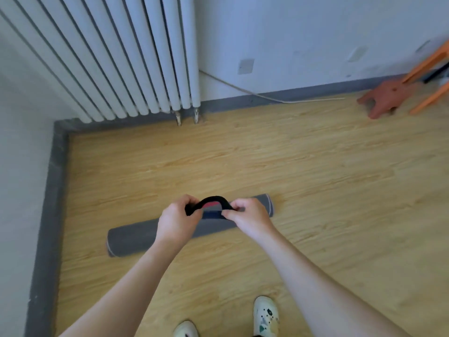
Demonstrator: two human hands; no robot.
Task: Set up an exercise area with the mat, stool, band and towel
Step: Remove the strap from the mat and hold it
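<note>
A rolled grey mat (131, 237) lies on the wooden floor in front of me, slanting from lower left to upper right. A black band (213, 200) arches up over its middle, with a red patch showing under the arch. My left hand (178, 218) grips the band's left end and my right hand (247, 215) pinches its right end, both just above the roll. A reddish-brown plastic stool (386, 98) lies tipped over at the far right by the wall. No towel is in view.
A white radiator (126, 59) fills the back left corner above a grey skirting board (52, 190). A white cable (267, 96) runs along the wall base. Orange furniture legs (427, 64) stand at the far right. My two light shoes (266, 314) are at the bottom edge.
</note>
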